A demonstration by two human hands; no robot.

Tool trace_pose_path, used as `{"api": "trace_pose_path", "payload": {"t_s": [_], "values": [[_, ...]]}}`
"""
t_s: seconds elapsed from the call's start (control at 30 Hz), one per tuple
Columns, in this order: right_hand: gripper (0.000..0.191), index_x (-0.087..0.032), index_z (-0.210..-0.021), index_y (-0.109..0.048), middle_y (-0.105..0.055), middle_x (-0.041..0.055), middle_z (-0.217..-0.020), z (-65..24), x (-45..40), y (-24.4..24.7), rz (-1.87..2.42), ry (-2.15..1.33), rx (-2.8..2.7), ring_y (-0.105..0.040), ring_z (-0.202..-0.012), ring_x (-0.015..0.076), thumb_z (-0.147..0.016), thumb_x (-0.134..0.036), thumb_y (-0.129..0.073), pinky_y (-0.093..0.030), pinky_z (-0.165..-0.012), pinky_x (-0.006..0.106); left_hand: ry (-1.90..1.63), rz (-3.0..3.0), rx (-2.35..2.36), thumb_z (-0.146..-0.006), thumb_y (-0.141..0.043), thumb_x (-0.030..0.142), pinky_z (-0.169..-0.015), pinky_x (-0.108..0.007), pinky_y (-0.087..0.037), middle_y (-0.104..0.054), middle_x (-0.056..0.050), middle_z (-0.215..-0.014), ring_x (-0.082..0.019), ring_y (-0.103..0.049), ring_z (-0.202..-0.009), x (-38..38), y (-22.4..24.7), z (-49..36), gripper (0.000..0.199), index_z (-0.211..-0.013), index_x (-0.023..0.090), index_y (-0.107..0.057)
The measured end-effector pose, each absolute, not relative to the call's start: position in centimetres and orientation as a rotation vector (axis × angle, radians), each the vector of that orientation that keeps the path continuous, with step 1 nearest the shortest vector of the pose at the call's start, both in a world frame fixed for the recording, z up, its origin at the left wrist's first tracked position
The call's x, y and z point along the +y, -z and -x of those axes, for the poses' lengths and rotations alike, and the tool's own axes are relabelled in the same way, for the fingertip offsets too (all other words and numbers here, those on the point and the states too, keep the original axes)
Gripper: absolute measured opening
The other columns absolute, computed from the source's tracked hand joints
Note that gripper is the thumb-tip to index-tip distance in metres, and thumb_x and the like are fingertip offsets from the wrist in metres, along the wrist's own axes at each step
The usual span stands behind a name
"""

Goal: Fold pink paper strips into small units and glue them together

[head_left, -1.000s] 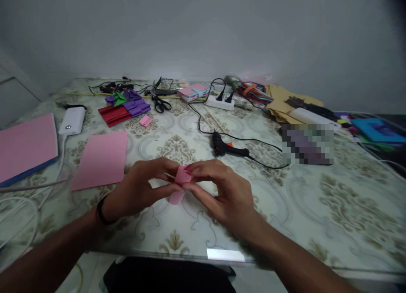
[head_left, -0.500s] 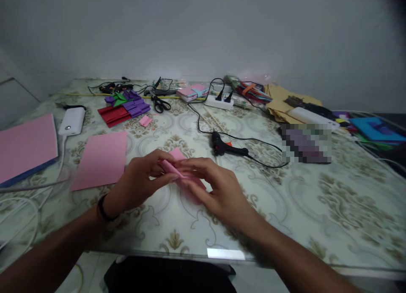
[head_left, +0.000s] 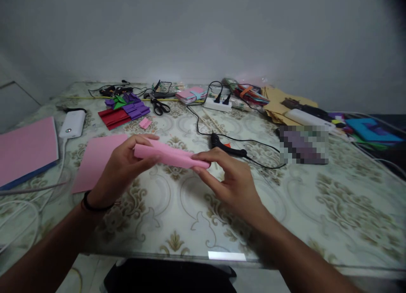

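— Starting at the left, see what?
— See the left hand point(head_left: 119, 166), overlapping the flat pink sheet point(head_left: 97, 162) in view, pinching one end of the folded pink paper point(head_left: 173, 156) with thumb in front and fingers behind.
— And between the hands?
— The folded pink paper, stretched left to right along its long axis, dipping slightly towards the right, seemingly lifted off the table point(head_left: 171, 208).
— Nearer to which hand?
— Neither; touching both. Now see the right hand point(head_left: 239, 181), pinching the other end between thumb and fingertips, with forearm slanting in from lower right.
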State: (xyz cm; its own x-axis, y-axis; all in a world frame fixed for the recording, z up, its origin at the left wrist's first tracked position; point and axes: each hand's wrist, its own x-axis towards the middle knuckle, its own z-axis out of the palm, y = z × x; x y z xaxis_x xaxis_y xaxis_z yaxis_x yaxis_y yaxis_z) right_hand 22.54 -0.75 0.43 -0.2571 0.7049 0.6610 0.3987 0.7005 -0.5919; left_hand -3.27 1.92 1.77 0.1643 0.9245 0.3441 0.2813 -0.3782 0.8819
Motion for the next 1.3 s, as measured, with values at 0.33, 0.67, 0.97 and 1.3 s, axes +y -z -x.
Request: {"api": "trace_pose_path", "payload": {"t_s": [0.33,0.67,0.97,1.3], "values": [[0.016,-0.017,-0.114,-0.068,-0.073,0.006,-0.093,-21.4,-0.7,0.8,0.825,-0.362,-1.991,-0.065,-0.086,0.0202,-0.098,-0.015,-0.066,-0.053,-0.081,0.035,-0.974,-2.656,1.02,-0.092,-0.073,0.019,-0.095,-0.039,-0.057,-0.076,-0.007,-0.112,-0.024,-0.071,-0.106,0.7,0.1,1.4,0.027,-0.119,0.021,-0.067],[0.029,-0.025,-0.12,-0.065,-0.075,0.0039,-0.106,-21.7,-1.7,-0.2,0.694,-0.569,-1.887,-0.068,-0.092,0.0188,-0.093,-0.017,-0.074,-0.055,-0.083,0.034,-0.979,-2.409,0.885,-0.097,-0.066,0.019,-0.097,-0.037,-0.058,-0.076,-0.009,-0.116,-0.023,-0.072,-0.11,0.6,-0.4,1.7,0.028,-0.125,0.024,-0.066],[0.02,-0.026,-0.121,-0.071,-0.077,0.0012,-0.097,-22.4,-2.0,-0.9,0.718,-0.988,-1.736,-0.073,-0.089,0.0159,-0.103,-0.028,-0.063,-0.057,-0.085,0.03,-0.717,-2.384,0.819,-0.102,-0.054,0.019,-0.101,-0.037,-0.057,-0.075,-0.007,-0.127,-0.024,-0.072,-0.116,-0.1,-1.1,1.8,0.03,-0.129,0.027,-0.065],[0.013,-0.02,-0.103,-0.074,-0.07,-0.0014,-0.073,-21.7,-2.1,-0.9,0.808,-0.816,-1.845,-0.065,-0.065,0.0131,-0.092,-0.026,-0.077,-0.055,-0.064,0.024,-0.549,-2.196,0.74,-0.107,-0.044,0.019,-0.099,-0.034,-0.054,-0.074,-0.008,-0.115,-0.021,-0.071,-0.108,-0.3,-1.2,1.3,0.025,-0.118,0.022,-0.066]]}}
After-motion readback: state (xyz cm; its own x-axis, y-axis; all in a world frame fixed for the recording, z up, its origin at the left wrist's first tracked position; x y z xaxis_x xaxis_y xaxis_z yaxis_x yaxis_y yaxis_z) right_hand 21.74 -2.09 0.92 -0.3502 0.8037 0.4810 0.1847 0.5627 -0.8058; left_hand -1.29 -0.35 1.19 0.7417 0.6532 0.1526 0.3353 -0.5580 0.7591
